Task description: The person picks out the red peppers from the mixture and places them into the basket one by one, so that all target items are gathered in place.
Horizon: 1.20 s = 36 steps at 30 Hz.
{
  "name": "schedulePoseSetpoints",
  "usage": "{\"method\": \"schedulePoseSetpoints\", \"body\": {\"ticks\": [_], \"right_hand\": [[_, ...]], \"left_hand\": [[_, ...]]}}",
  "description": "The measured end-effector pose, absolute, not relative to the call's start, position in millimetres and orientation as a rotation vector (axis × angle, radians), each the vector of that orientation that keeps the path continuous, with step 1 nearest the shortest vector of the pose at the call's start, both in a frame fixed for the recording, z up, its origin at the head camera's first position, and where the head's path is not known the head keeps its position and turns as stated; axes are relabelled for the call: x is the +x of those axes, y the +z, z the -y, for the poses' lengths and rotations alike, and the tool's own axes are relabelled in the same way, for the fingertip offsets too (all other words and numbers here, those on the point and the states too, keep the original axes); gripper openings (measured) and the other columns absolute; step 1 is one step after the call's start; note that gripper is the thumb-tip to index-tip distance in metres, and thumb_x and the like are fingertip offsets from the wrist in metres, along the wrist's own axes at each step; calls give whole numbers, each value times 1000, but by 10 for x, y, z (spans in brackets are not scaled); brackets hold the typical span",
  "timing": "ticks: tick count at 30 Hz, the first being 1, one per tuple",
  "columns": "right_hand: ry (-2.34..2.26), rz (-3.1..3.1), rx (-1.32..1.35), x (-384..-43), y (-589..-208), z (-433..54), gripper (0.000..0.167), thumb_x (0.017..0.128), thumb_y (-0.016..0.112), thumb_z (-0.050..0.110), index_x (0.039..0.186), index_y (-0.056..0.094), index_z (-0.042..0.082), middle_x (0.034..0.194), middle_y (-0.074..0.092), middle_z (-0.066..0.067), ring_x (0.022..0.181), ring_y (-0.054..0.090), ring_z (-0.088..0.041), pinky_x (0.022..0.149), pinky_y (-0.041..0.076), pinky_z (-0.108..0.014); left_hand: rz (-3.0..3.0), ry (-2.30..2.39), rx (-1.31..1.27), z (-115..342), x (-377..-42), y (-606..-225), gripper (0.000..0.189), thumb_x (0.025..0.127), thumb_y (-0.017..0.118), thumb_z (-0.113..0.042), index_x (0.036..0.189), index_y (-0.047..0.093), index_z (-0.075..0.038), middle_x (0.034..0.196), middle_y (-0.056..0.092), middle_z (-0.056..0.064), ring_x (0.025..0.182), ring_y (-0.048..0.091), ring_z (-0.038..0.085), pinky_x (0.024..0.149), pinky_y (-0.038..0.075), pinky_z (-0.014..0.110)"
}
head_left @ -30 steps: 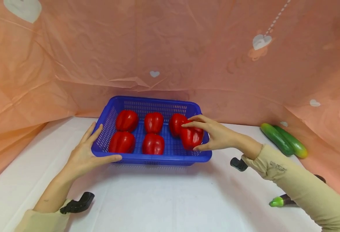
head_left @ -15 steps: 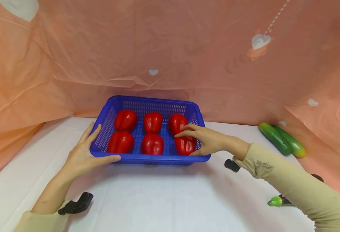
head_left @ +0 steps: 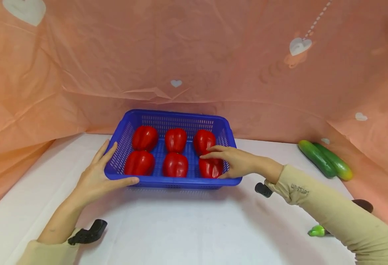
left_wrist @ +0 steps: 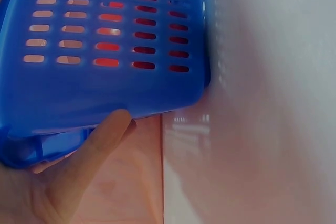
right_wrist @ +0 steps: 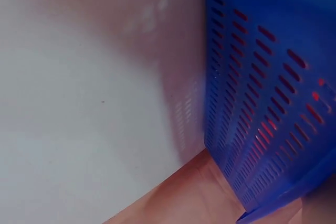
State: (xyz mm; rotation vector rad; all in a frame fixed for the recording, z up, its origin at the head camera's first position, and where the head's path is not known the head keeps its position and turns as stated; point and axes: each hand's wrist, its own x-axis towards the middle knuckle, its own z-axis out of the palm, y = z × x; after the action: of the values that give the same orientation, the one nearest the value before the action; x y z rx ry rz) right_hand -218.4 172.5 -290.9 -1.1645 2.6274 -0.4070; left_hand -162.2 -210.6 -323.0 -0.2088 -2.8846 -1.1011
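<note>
A blue perforated plastic basket (head_left: 177,182) on the white surface holds several glossy red bell peppers (head_left: 175,165) in two rows. My left hand (head_left: 92,180) spans its front left corner, straight fingers along the left side and thumb along the front rim. In the left wrist view, the thumb (left_wrist: 100,145) lies against the basket wall (left_wrist: 105,93). Inside the front right corner, my right hand (head_left: 238,162) holds a red bell pepper (head_left: 210,170) between thumb and fingers. The hand partly covers it. The right wrist view mostly shows the outer basket wall (right_wrist: 252,93).
Two green cucumbers (head_left: 317,159) lie at the back right. A dark eggplant (head_left: 363,205) with a green stem end (head_left: 317,231) is partly hidden under my right sleeve (head_left: 326,206). A pink sheet (head_left: 194,55) with white hearts hangs behind the basket.
My right hand has moved left and down with the bell pepper, from the basket's right side into the front row. The left hand keeps its place at the corner.
</note>
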Motion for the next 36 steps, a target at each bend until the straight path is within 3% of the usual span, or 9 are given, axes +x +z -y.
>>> {"method": "schedulePoseSetpoints", "body": {"ticks": [15, 28, 36], "right_hand": [[-759, -2891, -1169, -2134, -3013, -1894, 65, 76, 80, 24, 134, 56, 7, 144, 44, -20, 134, 40, -40, 107, 35, -60], [-881, -2943, -1116, -2094, -3114, -1956, 62, 79, 79, 26, 133, 57, 9, 145, 43, -19, 135, 40, -39, 107, 34, -61], [-982, -3028, -1003, -2062, -3197, -2058, 58, 83, 75, 23, 136, 55, 11, 147, 41, -17, 136, 39, -37, 105, 35, -62]], "left_hand": [[2947, -1008, -236, 2164, -1650, -3205, 117, 71, 77, -58, 156, 6, -18, 162, -7, 8, 134, 20, 60, 95, 26, 78], [2962, -918, -330, 2223, -1675, -3196, 115, 73, 75, -57, 155, 6, -15, 162, -6, 11, 131, 24, 62, 96, 27, 77], [2970, -914, -381, 2255, -1683, -3199, 110, 78, 71, -55, 155, 4, -14, 161, -7, 14, 135, 18, 60, 96, 24, 78]]}}
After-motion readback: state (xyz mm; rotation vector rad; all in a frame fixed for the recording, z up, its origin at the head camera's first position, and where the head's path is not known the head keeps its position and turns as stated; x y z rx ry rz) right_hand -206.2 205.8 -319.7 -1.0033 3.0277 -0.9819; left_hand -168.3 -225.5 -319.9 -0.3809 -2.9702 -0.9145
